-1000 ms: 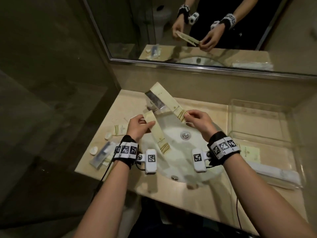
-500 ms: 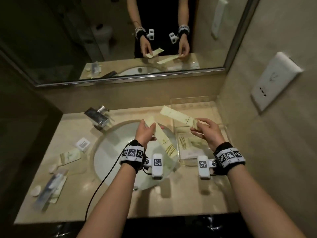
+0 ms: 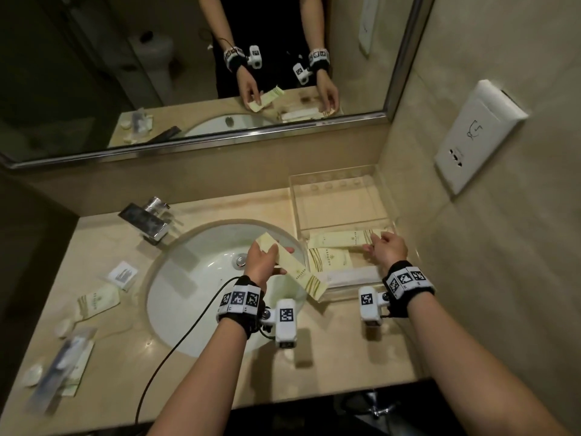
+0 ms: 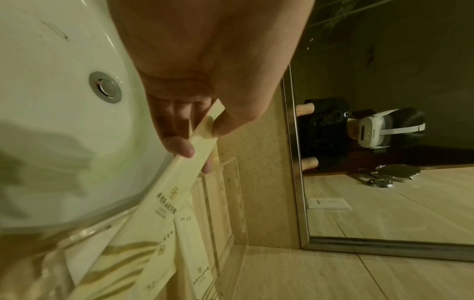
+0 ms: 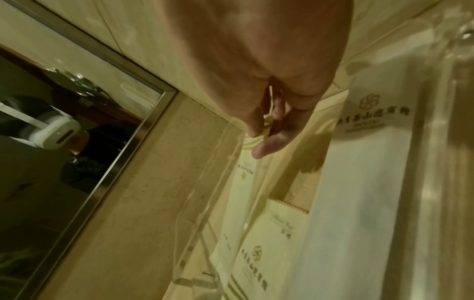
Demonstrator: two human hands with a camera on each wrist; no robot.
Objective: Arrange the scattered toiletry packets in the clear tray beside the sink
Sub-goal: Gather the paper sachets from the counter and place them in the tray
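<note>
Here the beige counter (image 3: 330, 366) fills most of the head view, with a wide mirror (image 3: 157, 73) on the wall above it and a white oval sink (image 3: 195, 278) sunk into its middle. A chrome faucet (image 3: 147, 220) stands at the sink's back left rim.

To the right of the sink, against the side wall, sits the clear tray (image 3: 342, 179). Its far half is bare; its near half holds a long cream packet (image 3: 339, 239) lying crosswise, a squarer cream packet (image 3: 328, 261) just in front of it, and a long white packet (image 3: 352, 275) along the near wall.

The left hand (image 3: 261, 262) hovers over the right part of the sink, its grip clamped on a second long cream packet (image 3: 292, 267); the left wrist view shows thumb and fingers pinching the upper end (image 4: 202, 130), while the lower end slants down over the tray's near left corner. The right hand (image 3: 386, 250) is inside the tray at its right side, its grip closed on the right end of the crosswise packet; the right wrist view shows thumb and fingers pinching that striped end (image 5: 266, 123).

On the counter left of the sink lie the scattered pieces: a long clear-wrapped packet (image 3: 59, 369) at the near left, a cream sachet (image 3: 97, 302), a small white square packet (image 3: 123, 274), and two small round white items (image 3: 63, 327) (image 3: 33, 374).
</note>
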